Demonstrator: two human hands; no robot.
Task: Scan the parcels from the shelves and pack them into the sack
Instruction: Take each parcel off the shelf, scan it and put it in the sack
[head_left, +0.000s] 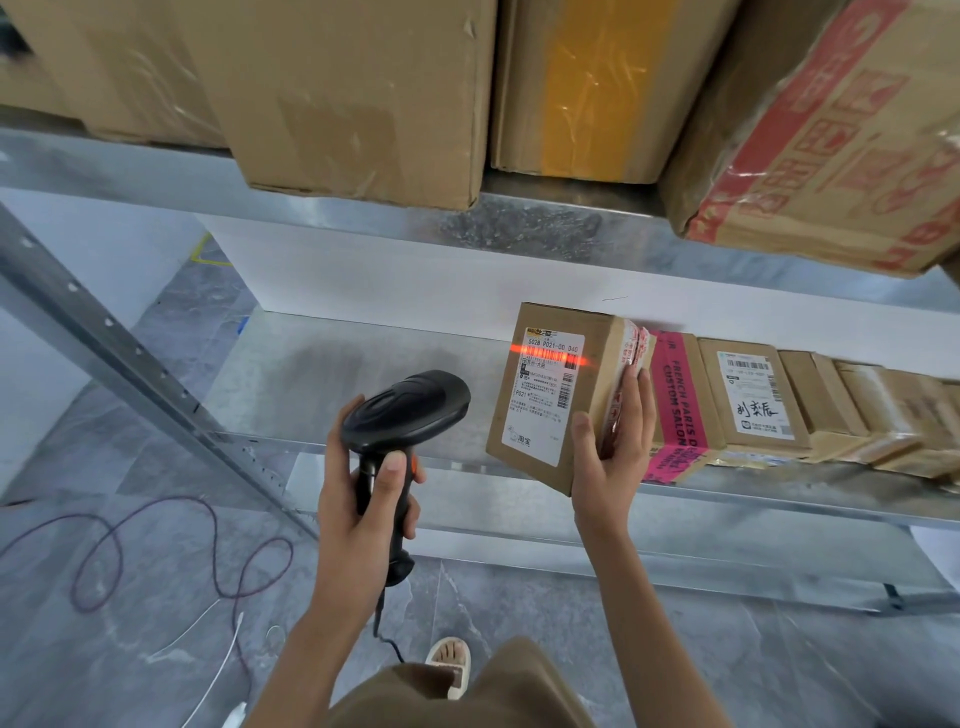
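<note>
Cardboard parcel (550, 395) in right hand (613, 457); black scanner (400, 415) left.

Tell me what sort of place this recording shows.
Probably a parcel depot or storeroom: metal shelving stacked with cardboard boxes, a labelled parcel in the right hand, a barcode scanner in the left hand.
</note>
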